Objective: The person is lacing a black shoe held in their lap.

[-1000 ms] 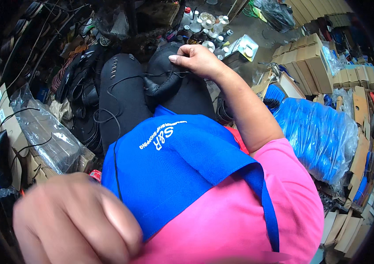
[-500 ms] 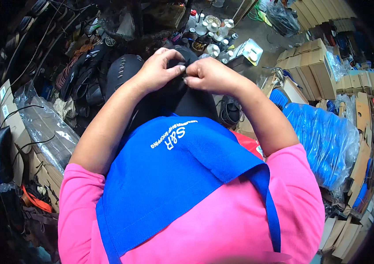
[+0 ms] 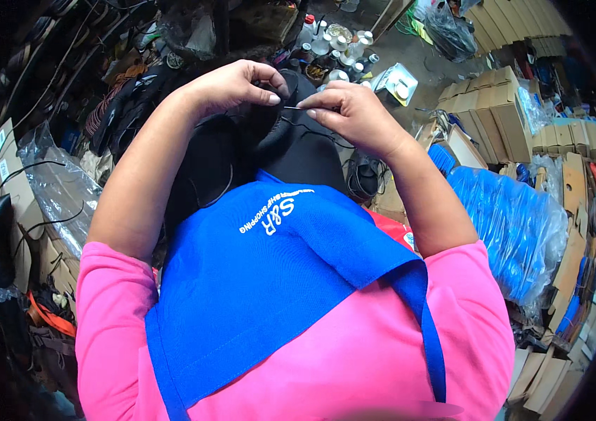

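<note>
Above my lap, my left hand (image 3: 238, 88) is closed, thumb and fingers curled round the upper edge of a black shoe (image 3: 275, 130). A ridged line of stitching shows along the shoe's side. My right hand (image 3: 358, 118) pinches a thin metal needle (image 3: 291, 107), whose tip points left toward the left thumb and the shoe. Dark thread (image 3: 326, 133) loops below the right fingers. Whether the needle tip touches the shoe, I cannot tell. A blue apron (image 3: 270, 259) covers my front, and dark material lies over my legs.
Several bottles and jars (image 3: 340, 52) stand on the floor ahead, beside a white container (image 3: 398, 83). Cardboard boxes (image 3: 491, 112) and a plastic-wrapped blue bundle (image 3: 505, 228) lie to the right. At the left are clear plastic sheeting (image 3: 59, 189) and heaped black items.
My hands were close together over the black material; now they are further apart. The left hand has moved left and up, the right slightly right. The needle and thread now show between them.
</note>
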`<state>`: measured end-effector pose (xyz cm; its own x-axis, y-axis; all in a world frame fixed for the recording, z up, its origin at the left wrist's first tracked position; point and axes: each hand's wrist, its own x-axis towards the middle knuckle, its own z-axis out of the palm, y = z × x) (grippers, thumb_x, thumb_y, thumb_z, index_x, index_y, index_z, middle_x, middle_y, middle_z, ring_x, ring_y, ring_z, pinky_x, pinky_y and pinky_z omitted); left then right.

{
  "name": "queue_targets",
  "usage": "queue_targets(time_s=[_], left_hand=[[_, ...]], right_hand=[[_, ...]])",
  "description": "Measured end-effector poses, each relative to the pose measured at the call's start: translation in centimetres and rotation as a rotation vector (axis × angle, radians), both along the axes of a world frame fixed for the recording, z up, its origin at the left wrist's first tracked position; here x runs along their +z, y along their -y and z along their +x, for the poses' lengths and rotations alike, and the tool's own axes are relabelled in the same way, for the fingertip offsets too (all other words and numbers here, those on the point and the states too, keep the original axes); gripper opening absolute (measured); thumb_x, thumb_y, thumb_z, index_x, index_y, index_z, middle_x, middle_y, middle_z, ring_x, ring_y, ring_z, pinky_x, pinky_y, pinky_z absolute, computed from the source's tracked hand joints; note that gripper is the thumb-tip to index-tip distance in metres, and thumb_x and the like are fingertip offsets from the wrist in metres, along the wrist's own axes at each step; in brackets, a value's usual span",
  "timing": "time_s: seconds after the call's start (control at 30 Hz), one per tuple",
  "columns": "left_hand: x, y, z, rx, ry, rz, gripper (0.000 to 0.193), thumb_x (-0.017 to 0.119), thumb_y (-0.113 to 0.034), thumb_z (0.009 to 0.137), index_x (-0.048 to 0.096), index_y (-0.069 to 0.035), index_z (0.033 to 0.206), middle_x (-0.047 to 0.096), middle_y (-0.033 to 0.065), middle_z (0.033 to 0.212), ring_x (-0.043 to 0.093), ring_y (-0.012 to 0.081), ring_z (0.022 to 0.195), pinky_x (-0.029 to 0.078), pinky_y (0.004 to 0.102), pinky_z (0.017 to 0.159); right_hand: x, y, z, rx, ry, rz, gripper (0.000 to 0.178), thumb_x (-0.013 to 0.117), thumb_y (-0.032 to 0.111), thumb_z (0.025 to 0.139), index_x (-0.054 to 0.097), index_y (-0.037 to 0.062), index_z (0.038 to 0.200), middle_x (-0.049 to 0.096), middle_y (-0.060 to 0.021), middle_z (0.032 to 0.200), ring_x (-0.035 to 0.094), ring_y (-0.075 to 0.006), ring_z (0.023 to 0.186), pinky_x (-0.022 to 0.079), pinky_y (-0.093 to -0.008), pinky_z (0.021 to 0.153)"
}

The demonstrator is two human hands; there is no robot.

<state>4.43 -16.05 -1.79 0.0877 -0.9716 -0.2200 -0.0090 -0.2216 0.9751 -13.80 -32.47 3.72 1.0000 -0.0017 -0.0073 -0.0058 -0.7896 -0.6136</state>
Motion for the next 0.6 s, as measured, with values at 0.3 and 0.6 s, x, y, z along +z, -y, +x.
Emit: queue_targets(time_s=[0.3,0.6], left_hand=[[-0.2,-0.5,0.2,-0.025,-0.106,0.025,0.032,0.065,-0.01,0.081,0.064,-0.001,0.112,0.067,0.0011,0.095,0.057,0.0068,0.086,0.044,0.0221,0.082],[0.2,-0.5,0.3,-0.02,-0.14,0.089,0.031,0.064,-0.009,0.082,0.064,-0.003,0.113,0.06,-0.0064,0.075,0.045,0.0026,0.058,0.038,0.0189,0.054]], right_hand=[[-0.1,-0.3,1.5,0.039,-0.059,-0.136,0.018,0.062,0.02,0.077,0.072,0.0142,0.091,0.063,-0.0129,0.083,0.062,-0.0286,0.082,0.05,-0.0371,0.075],[0.2,-0.7,2.4,0.088,-0.018,-0.174,0.016,0.063,0.013,0.077,0.07,0.0089,0.091,0.065,-0.0106,0.082,0.063,-0.0265,0.079,0.05,-0.0339,0.073]])
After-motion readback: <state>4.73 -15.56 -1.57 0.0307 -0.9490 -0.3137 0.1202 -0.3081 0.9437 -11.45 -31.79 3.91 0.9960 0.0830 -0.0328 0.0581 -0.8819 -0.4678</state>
